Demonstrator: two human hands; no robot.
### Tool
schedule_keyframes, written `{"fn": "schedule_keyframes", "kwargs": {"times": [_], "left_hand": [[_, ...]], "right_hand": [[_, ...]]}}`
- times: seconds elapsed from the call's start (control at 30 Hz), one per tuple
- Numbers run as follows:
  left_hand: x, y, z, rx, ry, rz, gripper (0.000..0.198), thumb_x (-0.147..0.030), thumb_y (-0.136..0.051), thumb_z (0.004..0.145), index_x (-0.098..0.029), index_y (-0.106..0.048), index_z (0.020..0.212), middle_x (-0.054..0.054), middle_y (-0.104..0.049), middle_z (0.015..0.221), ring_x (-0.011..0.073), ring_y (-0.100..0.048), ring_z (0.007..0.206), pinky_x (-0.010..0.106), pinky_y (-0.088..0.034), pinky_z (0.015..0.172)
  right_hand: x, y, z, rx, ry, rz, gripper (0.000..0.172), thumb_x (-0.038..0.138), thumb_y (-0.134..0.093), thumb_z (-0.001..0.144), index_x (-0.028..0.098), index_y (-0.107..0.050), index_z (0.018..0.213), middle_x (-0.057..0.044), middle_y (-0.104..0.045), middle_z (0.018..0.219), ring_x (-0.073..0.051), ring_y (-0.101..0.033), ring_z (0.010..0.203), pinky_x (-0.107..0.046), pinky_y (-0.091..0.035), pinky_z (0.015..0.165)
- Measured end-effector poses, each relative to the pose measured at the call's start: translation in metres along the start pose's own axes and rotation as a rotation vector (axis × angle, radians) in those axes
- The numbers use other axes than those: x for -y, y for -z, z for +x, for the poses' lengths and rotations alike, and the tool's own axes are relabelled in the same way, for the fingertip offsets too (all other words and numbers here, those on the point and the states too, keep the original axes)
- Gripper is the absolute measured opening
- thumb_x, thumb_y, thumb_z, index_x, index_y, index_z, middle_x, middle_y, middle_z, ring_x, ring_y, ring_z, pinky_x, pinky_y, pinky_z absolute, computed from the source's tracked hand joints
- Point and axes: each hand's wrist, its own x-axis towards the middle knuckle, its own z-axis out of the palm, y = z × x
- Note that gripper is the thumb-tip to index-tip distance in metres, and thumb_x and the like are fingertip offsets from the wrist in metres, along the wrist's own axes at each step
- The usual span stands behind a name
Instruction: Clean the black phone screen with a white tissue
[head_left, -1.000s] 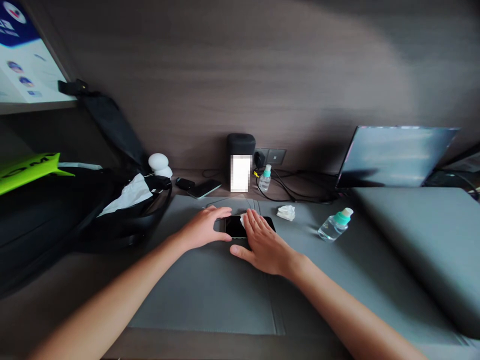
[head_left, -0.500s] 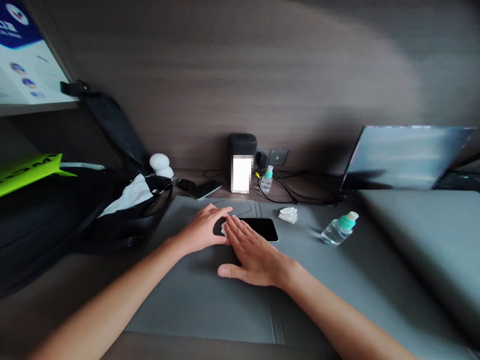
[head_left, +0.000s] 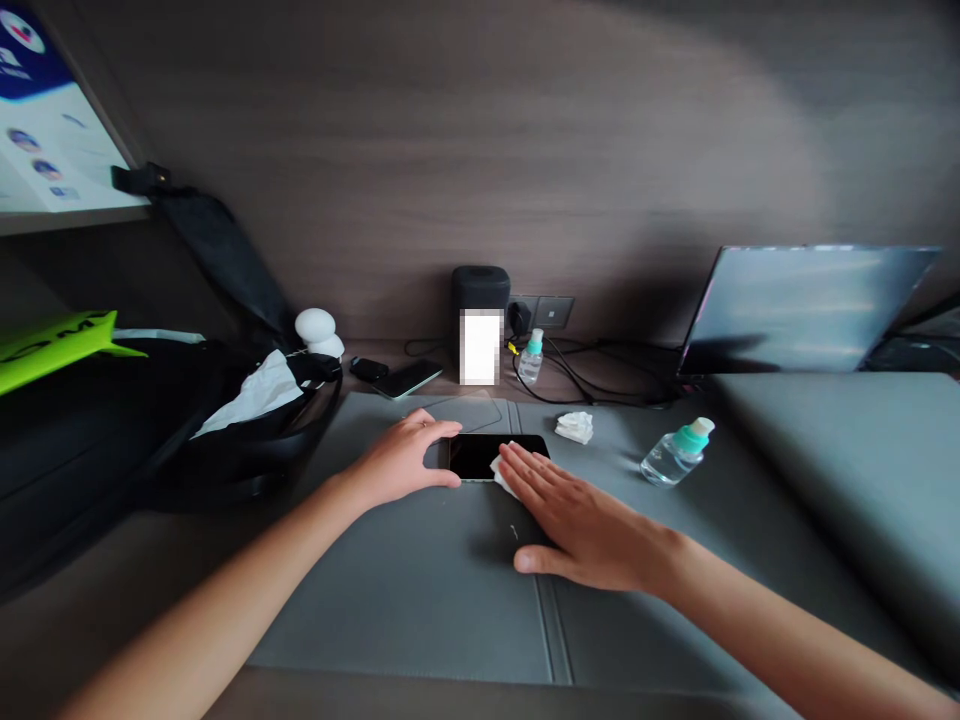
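Observation:
A dark-screened smartphone (head_left: 472,456) lies face up on the grey desk mat (head_left: 405,590). My left hand (head_left: 405,455) grips its left end, thumb at the near edge and fingers at the far edge. Across the right part of the screen lies my right hand (head_left: 570,510), its straight fingers close together and its thumb out to the side. Under those fingers a white tissue (head_left: 504,478) is held pressed to the glass, mostly hidden by the hand. Past the phone's far right corner sits a crumpled tissue (head_left: 574,427).
To the right a clear spray bottle (head_left: 671,462) lies tilted; a smaller one (head_left: 531,360) stands near the black speaker-like device (head_left: 480,288). Behind are cables (head_left: 577,370), another phone (head_left: 409,378) and a laptop (head_left: 802,310). A black bag (head_left: 97,430) fills the left side.
My right hand has slid to the right along the phone with the tissue, uncovering the screen's left and middle part. The left hand keeps its place at the phone's left end.

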Motion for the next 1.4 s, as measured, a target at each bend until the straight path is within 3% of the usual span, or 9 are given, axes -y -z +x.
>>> {"fn": "schedule_keyframes", "kwargs": {"times": [0.23, 0.4, 0.6, 0.83, 0.93, 1.1, 1.4], "left_hand": [[-0.003, 0.003, 0.001, 0.049, 0.056, 0.008, 0.061, -0.043, -0.08, 0.073, -0.028, -0.059, 0.128, 0.005, -0.06, 0.118, 0.025, -0.06, 0.111, 0.04, -0.048, 0.099], [-0.004, 0.004, 0.0, 0.045, 0.037, 0.029, 0.061, -0.044, -0.079, 0.074, -0.028, -0.059, 0.129, 0.006, -0.061, 0.116, 0.0247, -0.061, 0.108, 0.04, -0.048, 0.099], [-0.004, 0.003, 0.001, 0.031, 0.012, 0.054, 0.066, -0.044, -0.081, 0.073, -0.027, -0.057, 0.132, 0.007, -0.06, 0.115, 0.0244, -0.062, 0.106, 0.038, -0.05, 0.096], [-0.005, 0.005, 0.0, 0.013, -0.099, 0.153, 0.072, -0.054, -0.076, 0.075, -0.025, -0.052, 0.137, 0.009, -0.061, 0.112, 0.0252, -0.064, 0.1, 0.038, -0.052, 0.09], [-0.004, 0.006, 0.001, -0.021, -0.155, 0.139, 0.069, -0.058, -0.068, 0.082, -0.024, -0.049, 0.138, 0.011, -0.062, 0.122, 0.027, -0.061, 0.112, 0.04, -0.049, 0.097], [-0.003, 0.006, 0.003, -0.158, -0.232, 0.071, 0.05, -0.05, -0.05, 0.097, -0.022, -0.044, 0.138, 0.01, -0.055, 0.139, 0.0244, -0.052, 0.128, 0.042, -0.042, 0.108], [-0.006, 0.004, -0.001, -0.093, -0.194, 0.03, 0.046, -0.047, -0.047, 0.099, -0.026, -0.042, 0.139, 0.009, -0.052, 0.141, 0.0255, -0.052, 0.127, 0.041, -0.05, 0.099]], "right_hand": [[-0.022, 0.002, -0.021, 0.074, -0.104, 0.041, 0.089, 0.067, -0.04, 0.093, 0.009, -0.016, 0.156, -0.017, -0.013, 0.161, -0.033, -0.014, 0.148, -0.049, -0.024, 0.12], [-0.023, 0.003, -0.005, 0.115, -0.221, 0.053, 0.094, 0.072, -0.034, 0.092, 0.004, -0.016, 0.155, -0.021, -0.009, 0.16, -0.036, -0.011, 0.148, -0.053, -0.022, 0.119], [-0.022, -0.004, 0.017, 0.06, -0.207, -0.008, 0.102, 0.078, -0.035, 0.087, 0.004, -0.014, 0.155, -0.022, -0.012, 0.159, -0.037, -0.01, 0.147, -0.054, -0.023, 0.119], [-0.006, -0.012, 0.04, 0.014, -0.162, -0.037, 0.109, 0.082, -0.033, 0.084, 0.003, -0.01, 0.156, -0.022, -0.007, 0.16, -0.038, -0.005, 0.148, -0.054, -0.02, 0.12], [0.004, -0.012, 0.05, 0.053, -0.159, -0.021, 0.11, 0.082, -0.031, 0.084, -0.001, -0.015, 0.154, -0.024, -0.008, 0.159, -0.038, -0.003, 0.148, -0.053, -0.019, 0.12], [0.018, -0.013, 0.063, 0.033, -0.115, 0.014, 0.113, 0.085, -0.03, 0.082, -0.003, -0.017, 0.153, -0.024, -0.01, 0.159, -0.037, -0.001, 0.148, -0.051, -0.014, 0.122], [0.037, -0.019, 0.064, -0.019, -0.064, 0.106, 0.116, 0.087, -0.027, 0.08, -0.005, -0.019, 0.152, -0.026, -0.013, 0.158, -0.035, -0.002, 0.149, -0.047, -0.01, 0.123]]}}
